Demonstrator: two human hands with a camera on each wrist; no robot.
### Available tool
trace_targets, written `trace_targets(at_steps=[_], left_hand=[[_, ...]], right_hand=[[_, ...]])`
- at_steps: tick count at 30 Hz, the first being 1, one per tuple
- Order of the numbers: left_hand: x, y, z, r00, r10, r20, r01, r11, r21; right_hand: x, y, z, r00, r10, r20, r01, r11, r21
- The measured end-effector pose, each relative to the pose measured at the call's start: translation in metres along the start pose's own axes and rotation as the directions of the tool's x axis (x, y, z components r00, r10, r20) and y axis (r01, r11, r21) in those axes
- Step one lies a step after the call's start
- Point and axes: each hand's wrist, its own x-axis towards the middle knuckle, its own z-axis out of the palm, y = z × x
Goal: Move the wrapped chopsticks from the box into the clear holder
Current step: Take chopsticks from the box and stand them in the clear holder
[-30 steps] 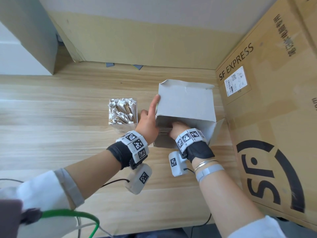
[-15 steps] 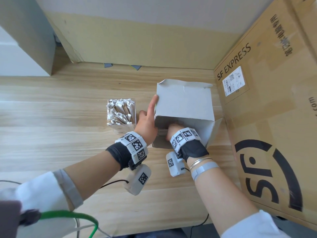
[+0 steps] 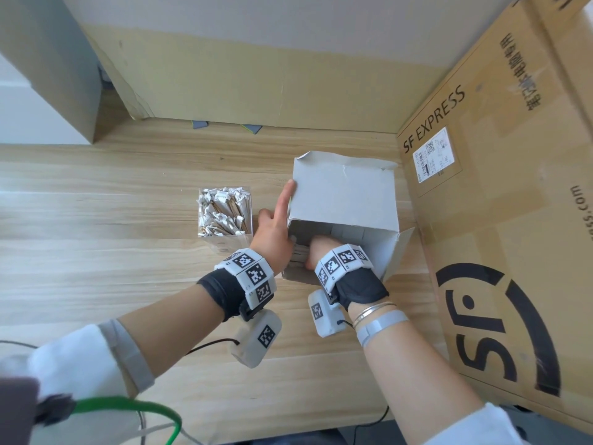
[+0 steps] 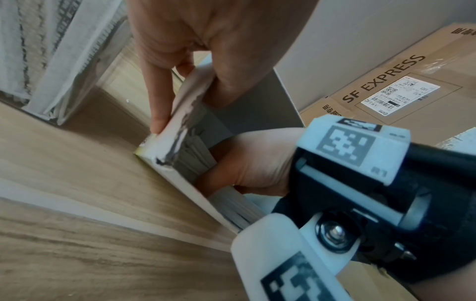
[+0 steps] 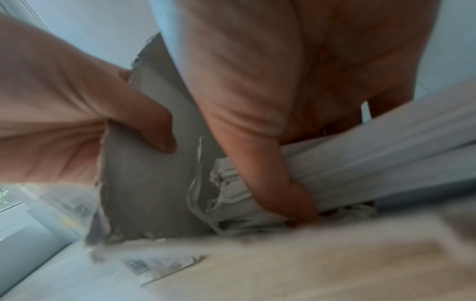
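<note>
- Right hand [image 3: 321,252] reaches inside the box [image 3: 345,191], mostly hidden there; the blurred wrist view shows its fingers [image 5: 278,179] curled round a bundle of white-wrapped chopsticks [image 5: 360,163].
- Left hand [image 3: 272,239] pinches the box's torn wall, index finger straight.
- The holder [image 3: 224,220] on the worktop [image 3: 96,252], left of the box, is packed with chopsticks.

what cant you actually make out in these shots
- Head view: right hand fingers, buried inside the grey cardboard box.
- Head view: how many paper-wrapped chopsticks remain, hidden by box walls.
- Right wrist view: barcode label, blurred.
- Head view: clear plastic holder base, behind left hand.
</note>
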Motion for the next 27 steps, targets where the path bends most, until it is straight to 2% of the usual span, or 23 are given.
trace_targets(at_steps=[11,19,22,27], left_hand=[[-0.001,0.003,0.0,1.0,0.001,-0.029,-0.001,1.0,0.005],[-0.001,0.006,-0.001,1.0,-0.021,-0.006,0.022,0.999,0.031],[0.0,0.004,0.0,0.999,-0.042,-0.034,0.041,0.999,-0.012],[-0.001,0.012,0.0,0.997,-0.045,-0.067,0.044,0.999,-0.017]], right_hand=[[0.001,0.002,-0.004,0.994,0.006,0.111,0.001,0.998,-0.061],[-0.003,0.007,-0.002,0.998,0.005,0.064,-0.003,0.999,-0.041],[-0.005,0.011,-0.004,1.0,-0.025,-0.008,0.026,0.998,0.056],[-0.015,0.02,-0.019,0.976,-0.032,-0.213,0.09,0.958,0.271]])
